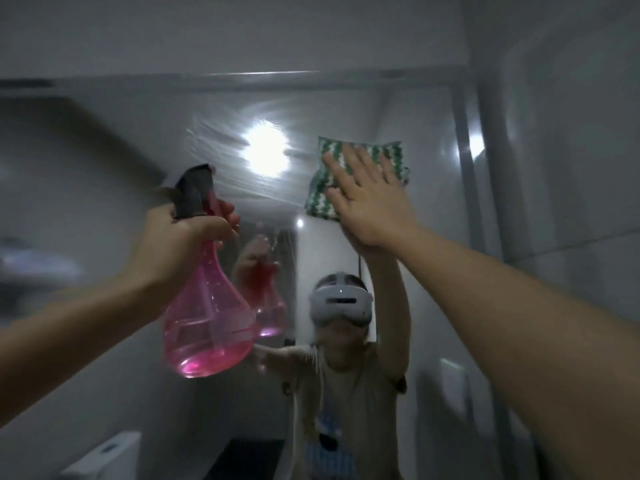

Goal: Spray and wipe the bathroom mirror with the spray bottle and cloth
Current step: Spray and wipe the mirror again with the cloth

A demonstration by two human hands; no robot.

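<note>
The bathroom mirror (180,140) fills most of the view, with wet streaks near a bright reflected lamp. My right hand (367,199) presses a green and white patterned cloth (388,154) flat against the glass high up, fingers straight. My left hand (187,237) grips the neck of a pink translucent spray bottle (211,320) with a dark trigger head, held upright in front of the mirror at centre left. A little pink liquid sits in the bottle's bottom.
The mirror's top edge (242,79) runs under a white wall. Tiled wall (571,168) stands to the right. A person with a headset is reflected low in the glass. A white toilet tank (104,455) shows at bottom left.
</note>
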